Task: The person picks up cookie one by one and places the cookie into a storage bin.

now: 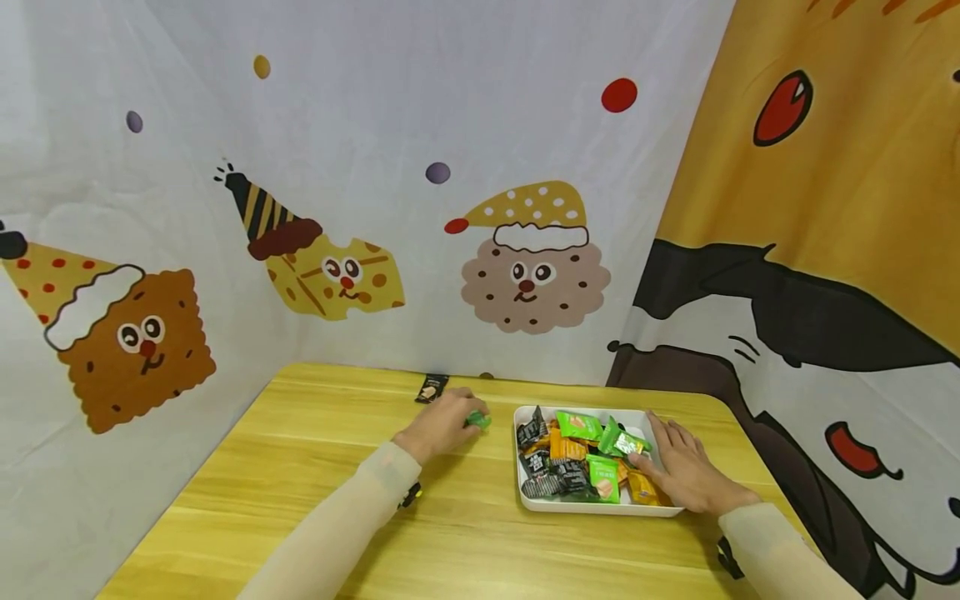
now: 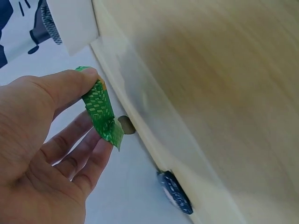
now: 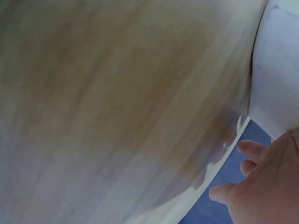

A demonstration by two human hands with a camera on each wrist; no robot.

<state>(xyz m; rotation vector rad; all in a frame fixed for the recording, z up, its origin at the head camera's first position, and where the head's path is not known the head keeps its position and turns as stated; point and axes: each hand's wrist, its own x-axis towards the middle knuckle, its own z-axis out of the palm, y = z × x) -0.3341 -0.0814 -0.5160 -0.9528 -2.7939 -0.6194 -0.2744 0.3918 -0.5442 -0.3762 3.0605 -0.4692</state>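
My left hand (image 1: pixel 448 422) is over the table's far middle, left of the tray. Between thumb and fingertips it pinches a small green snack packet (image 2: pixel 100 109), mostly covered by the hand in the head view. Behind that hand a black snack packet (image 1: pixel 432 388) lies at the table's back edge. To the right, a white tray (image 1: pixel 525 498) holds several green, black and orange packets. The right hand (image 1: pixel 686 471) rests at the tray's right rim, its fingers fairly straight along the outside and its thumb reaching over the rim beside the packets.
The tray and packets stand on a wood-grain table (image 1: pixel 465 542). Close behind the table hangs a white cloth (image 1: pixel 360 100) printed with cartoon snacks, with a large cartoon figure on the right. Bare wood lies between the left hand and the tray.
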